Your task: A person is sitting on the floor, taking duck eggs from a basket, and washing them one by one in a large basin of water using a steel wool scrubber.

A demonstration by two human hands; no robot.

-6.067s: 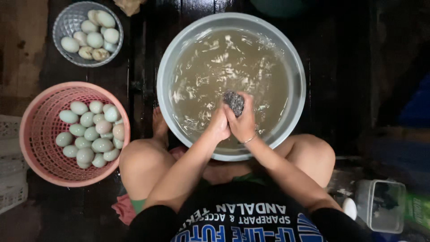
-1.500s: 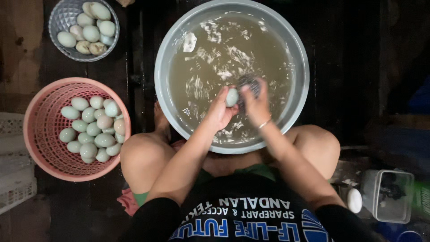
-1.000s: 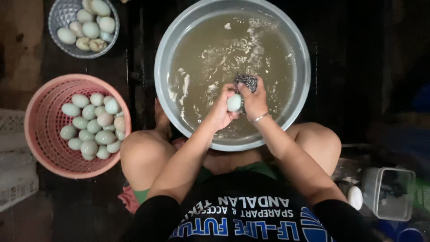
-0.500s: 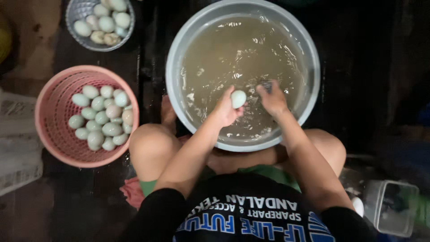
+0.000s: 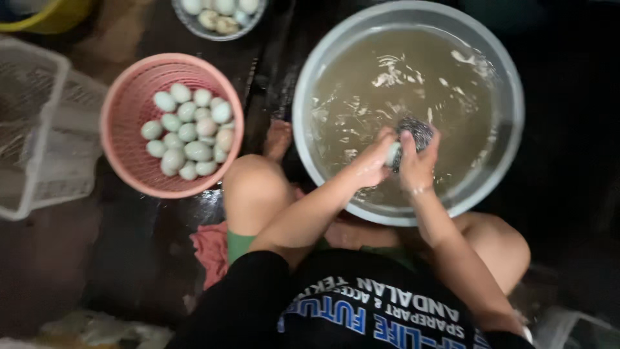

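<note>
My left hand (image 5: 369, 163) holds a pale egg (image 5: 393, 154) over the murky water in a large grey metal basin (image 5: 310, 84). My right hand (image 5: 418, 167) presses a dark wire scouring pad (image 5: 416, 129) against that egg. Both hands meet near the basin's front rim, just above the water. To the left, a pink plastic basket (image 5: 129, 168) holds several pale green eggs (image 5: 188, 132).
A grey bowl (image 5: 219, 31) with more eggs sits at the top edge. A white wire crate (image 5: 39, 136) stands at far left, a yellow container (image 5: 51, 13) in the top left corner. My bare knees flank the basin; a pink cloth (image 5: 210, 249) lies under my left leg.
My right hand came back to the egg with the scouring pad after dipping apart in the water. The camera view has shifted, so the basin sits further right.
</note>
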